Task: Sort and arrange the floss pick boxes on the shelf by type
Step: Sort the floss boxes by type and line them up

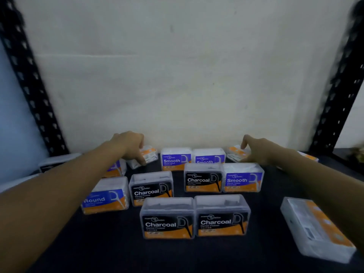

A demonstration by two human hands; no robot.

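Floss boxes [167,219] mixed on shelf [266,245]. Left hand [130,144] curls round tipped box [150,154]; right hand [258,151] on second box [234,152], grip unclear. Best lift clear of neighbours, read labels before placing.

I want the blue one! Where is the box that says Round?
In the head view, the Round box stands on the left side of the shelf, with a Charcoal box right beside it on its right.

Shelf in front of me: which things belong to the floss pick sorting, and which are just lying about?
Job: Charcoal boxes, Smooth boxes, Round box, back-left tilted box, back-right tilted box, flat box at right.
Just there: rack uprights, wall.
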